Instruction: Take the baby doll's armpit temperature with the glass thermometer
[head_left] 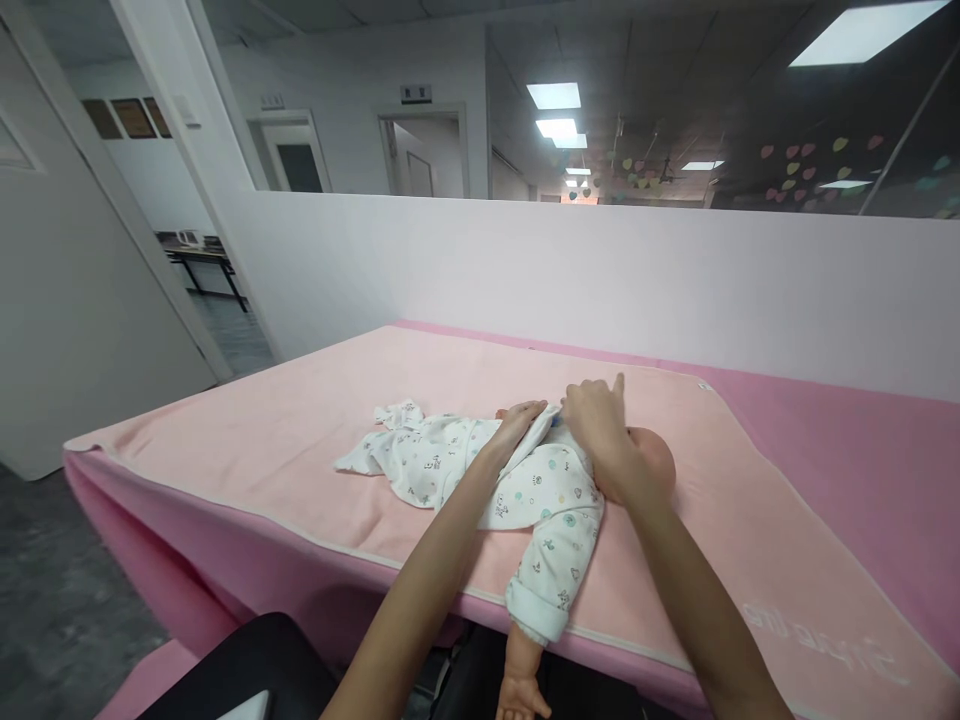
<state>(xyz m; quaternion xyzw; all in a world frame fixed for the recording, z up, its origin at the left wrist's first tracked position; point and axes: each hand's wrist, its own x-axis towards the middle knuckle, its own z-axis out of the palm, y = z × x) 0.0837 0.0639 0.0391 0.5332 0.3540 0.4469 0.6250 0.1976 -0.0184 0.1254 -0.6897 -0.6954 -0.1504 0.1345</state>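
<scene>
A baby doll (651, 460) lies on its back across the pink mat, its head to the right. It wears a white top (536, 490) with small printed figures and matching white trousers (427, 460). My left hand (521, 418) rests on the doll's front, fingers stretched out along the top's loose front edge. Close to the doll's neck, my right hand (598, 412) is closed at the collar of the top, with one finger sticking up. Its fingertips are partly hidden. The doll's sleeved arm hangs over the near table edge, its bare hand (521, 690) below.
A pink mat (300, 420) covers the table, over a darker pink cloth (862, 450). Behind it stands a low white wall (600, 270) with glass above. A door (82, 280) is at the left. A black chair-like shape (262, 660) is at the bottom.
</scene>
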